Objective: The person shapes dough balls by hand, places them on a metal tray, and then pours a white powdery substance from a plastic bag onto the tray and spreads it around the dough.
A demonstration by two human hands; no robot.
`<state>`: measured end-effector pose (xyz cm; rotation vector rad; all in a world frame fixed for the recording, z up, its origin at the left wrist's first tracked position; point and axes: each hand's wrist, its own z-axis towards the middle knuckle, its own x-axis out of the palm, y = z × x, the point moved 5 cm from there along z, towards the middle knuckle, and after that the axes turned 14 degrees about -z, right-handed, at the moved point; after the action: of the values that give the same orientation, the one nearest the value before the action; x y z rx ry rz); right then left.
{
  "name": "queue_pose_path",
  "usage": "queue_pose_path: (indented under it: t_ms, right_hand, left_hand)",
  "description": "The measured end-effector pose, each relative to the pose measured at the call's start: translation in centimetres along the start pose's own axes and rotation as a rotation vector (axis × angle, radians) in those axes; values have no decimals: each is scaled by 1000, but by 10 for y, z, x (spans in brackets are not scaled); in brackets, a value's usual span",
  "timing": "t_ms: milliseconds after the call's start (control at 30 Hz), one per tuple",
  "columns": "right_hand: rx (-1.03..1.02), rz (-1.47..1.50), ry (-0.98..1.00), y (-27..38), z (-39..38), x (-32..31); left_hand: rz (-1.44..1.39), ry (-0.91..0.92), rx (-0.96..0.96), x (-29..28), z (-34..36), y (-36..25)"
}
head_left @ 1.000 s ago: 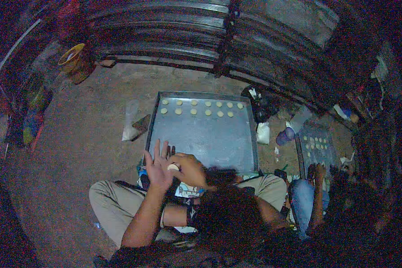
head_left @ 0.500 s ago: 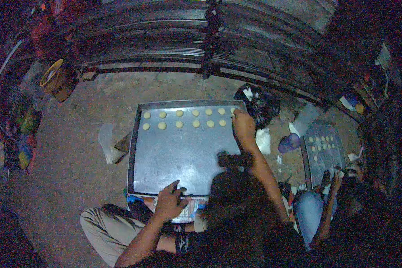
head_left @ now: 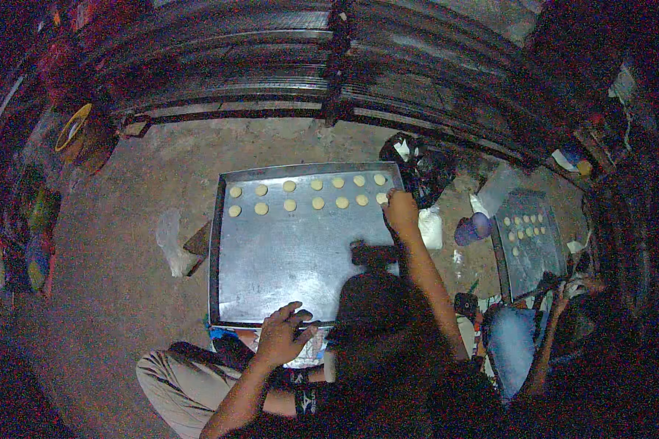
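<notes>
A large dark metal baking tray (head_left: pixel 300 256) lies before me, with two rows of small pale dough rounds (head_left: pixel 289 205) along its far part. At the tray's right side, my right hand (head_left: pixel 403 211) is closed, its fingertips on the dough round (head_left: pixel 382 198) at the right end of the second row. The fingers partly cover that round. My left hand (head_left: pixel 280 338) is over the tray's near edge, open, fingers apart, holding nothing. A dark head-shaped shadow covers the tray's lower right.
To the right, another person's hand (head_left: pixel 570 288) is by a second tray (head_left: pixel 523 263) of dough rounds. A black plastic bag (head_left: pixel 426 175), a white bag (head_left: pixel 430 228) and a purple item (head_left: pixel 473 228) lie between. A yellow-rimmed bucket (head_left: pixel 88 139) stands far left; a clear bag (head_left: pixel 174 245) lies left.
My right hand has moved nearer, from the far row's right end to the second row's. A dough round now shows at that second-row end. My left hand has barely moved.
</notes>
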<state>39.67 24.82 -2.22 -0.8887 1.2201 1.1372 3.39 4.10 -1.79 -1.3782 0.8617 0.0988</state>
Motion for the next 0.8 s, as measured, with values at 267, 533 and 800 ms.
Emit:
queue_pose_path:
  t_ms: [267, 533, 800]
  right_hand:
    - [47, -1, -109, 9, -8, 2]
    - [135, 390, -168, -54, -10, -112]
    - [262, 85, 92, -125, -79, -80]
  left_hand:
    - [-28, -31, 68, 1, 0, 5]
    - [-177, 23, -21, 2, 4, 16]
    - [-423, -274, -50, -10, 6, 33]
